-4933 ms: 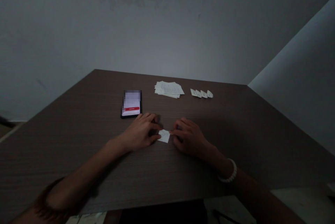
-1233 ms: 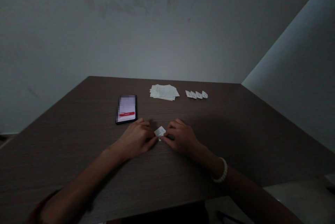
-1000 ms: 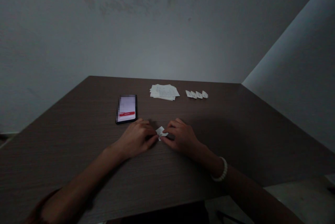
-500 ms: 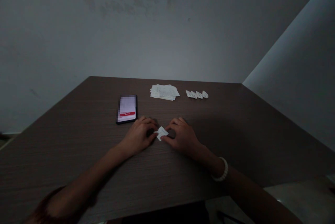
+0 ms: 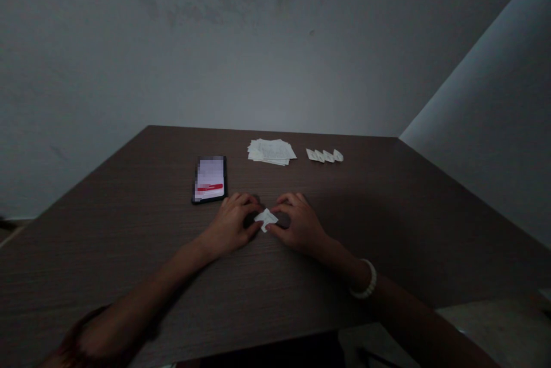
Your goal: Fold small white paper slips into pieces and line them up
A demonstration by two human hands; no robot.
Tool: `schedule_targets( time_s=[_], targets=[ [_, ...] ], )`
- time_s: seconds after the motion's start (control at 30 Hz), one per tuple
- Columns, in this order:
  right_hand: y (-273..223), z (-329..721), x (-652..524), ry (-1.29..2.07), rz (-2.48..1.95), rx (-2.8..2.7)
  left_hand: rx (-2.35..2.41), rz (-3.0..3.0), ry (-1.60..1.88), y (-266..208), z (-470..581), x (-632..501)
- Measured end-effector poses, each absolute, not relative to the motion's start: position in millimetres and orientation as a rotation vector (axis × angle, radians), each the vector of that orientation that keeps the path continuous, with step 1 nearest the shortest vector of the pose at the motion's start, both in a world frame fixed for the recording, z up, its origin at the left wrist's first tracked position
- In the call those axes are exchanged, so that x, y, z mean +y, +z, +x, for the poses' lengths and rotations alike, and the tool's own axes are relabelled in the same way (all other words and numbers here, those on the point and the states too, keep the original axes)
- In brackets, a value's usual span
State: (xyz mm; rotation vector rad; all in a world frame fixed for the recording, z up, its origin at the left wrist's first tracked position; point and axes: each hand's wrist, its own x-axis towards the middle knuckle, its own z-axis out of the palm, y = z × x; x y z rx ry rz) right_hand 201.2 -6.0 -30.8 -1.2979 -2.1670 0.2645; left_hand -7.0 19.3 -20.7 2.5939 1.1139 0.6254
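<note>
Between my hands, low over the brown table, is a small folded piece of white paper [image 5: 266, 219]. My left hand [image 5: 235, 220] has its thumb and fingers curved around the paper's left side, closed on its edge. From the other side my right hand [image 5: 300, 221] pinches the paper's right edge between thumb and fingers. A white beaded bracelet [image 5: 371, 279] circles my right wrist. The fingers partly cover the paper's corners, and its exact folds are too small to make out.
A phone [image 5: 209, 179] with a lit screen lies just beyond my left hand. Farther back is a stack of white paper sheets [image 5: 271, 151]. To its right, several small folded papers [image 5: 325, 155] lie in a row. A wall rises behind the table [image 5: 172, 144].
My left fingers have shifted slightly on the paper, which now looks a little wider open at its left side. My right hand stays nearly where it was.
</note>
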Motion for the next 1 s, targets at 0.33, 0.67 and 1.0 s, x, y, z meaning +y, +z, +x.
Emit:
schedule_targets(
  time_s=[0.33, 0.67, 1.0],
  targets=[
    [-29, 202, -6, 0.266, -1.308, -2.124, 1.101, 2.724, 0.491, -18, -5, 15],
    [-32, 205, -4, 0.287, -1.324, -2.152, 1.005, 2.601, 0.652, -15, -4, 14],
    [-36, 213, 3, 0.334, -1.189, -2.202, 1.081, 2.472, 0.582, -13, -6, 17]
  ],
)
